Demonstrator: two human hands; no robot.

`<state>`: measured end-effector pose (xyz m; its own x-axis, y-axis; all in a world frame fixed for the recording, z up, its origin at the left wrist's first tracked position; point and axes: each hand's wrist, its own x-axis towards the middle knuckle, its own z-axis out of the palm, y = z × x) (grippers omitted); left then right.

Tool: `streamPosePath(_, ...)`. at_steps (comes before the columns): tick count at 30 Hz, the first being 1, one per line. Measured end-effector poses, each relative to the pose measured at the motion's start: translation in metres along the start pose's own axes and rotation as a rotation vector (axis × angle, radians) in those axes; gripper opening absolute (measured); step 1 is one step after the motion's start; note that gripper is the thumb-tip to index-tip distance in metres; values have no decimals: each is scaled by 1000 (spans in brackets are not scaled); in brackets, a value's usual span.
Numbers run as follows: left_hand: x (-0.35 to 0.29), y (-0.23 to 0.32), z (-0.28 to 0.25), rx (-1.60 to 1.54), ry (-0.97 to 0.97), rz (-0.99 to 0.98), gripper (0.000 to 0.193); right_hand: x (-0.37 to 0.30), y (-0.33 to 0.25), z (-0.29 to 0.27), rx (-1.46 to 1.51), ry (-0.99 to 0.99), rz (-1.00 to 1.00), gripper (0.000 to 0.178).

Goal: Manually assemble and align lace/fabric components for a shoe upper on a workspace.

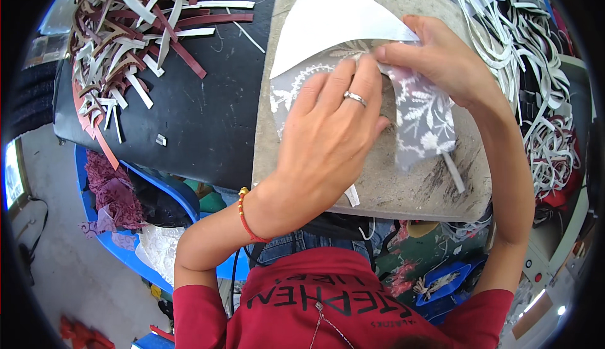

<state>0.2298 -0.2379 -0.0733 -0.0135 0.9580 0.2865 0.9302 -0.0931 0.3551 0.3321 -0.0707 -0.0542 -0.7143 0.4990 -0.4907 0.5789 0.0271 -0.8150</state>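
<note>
A smooth white curved piece of sheet material (pixel 340 15) lies on a grey stone-like slab (pixel 277 185). Along its lower edge runs sheer mesh lace with white floral embroidery (pixel 425 112); a strip of it hangs toward me on the right. My left hand (pixel 331 122), with a ring and a red bracelet, rests palm down over the lace. Its fingers are stretched out, fingertips near my right thumb. At the white piece's right corner, my right hand (pixel 438 52) pinches the lace and white edge between thumb and fingers. My left hand covers part of the lace.
Burgundy and white strips (pixel 157 21) are heaped on the black tabletop (pixel 208 109) at the left. More pale strips (pixel 535 84) hang at the right. Below left, a blue chair (pixel 157 185) holds purple lace (pixel 116 191). A thin grey stick (pixel 454 174) lies on the slab.
</note>
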Motion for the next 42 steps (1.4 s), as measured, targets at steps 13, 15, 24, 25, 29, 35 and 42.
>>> streamPosePath(13, 2, 2, 4, 90, -29, 6, 48, -48, 28, 3, 150, 302, -43, 50)
streamPosePath(15, 3, 3, 3, 85, -46, 3, 50, -49, 29, 2, 163, 275, -40, 50)
streamPosePath(24, 9, 11, 4, 168, -118, -30, 53, -44, 32, 2, 146, 311, -4, 51)
streamPosePath(25, 12, 13, 3, 168, -128, -35, 52, -44, 28, 2, 70, 322, 9, 53)
streamPosePath(29, 20, 18, 3, -79, -91, 98, 52, -41, 23, -7, -123, 334, -14, 59)
streamPosePath(35, 17, 14, 9, -39, -142, 120, 53, -84, 28, 6, 97, 311, 69, 71)
streamPosePath(42, 16, 10, 5, -40, -168, 153, 56, -94, 46, 13, 391, 460, 63, 53)
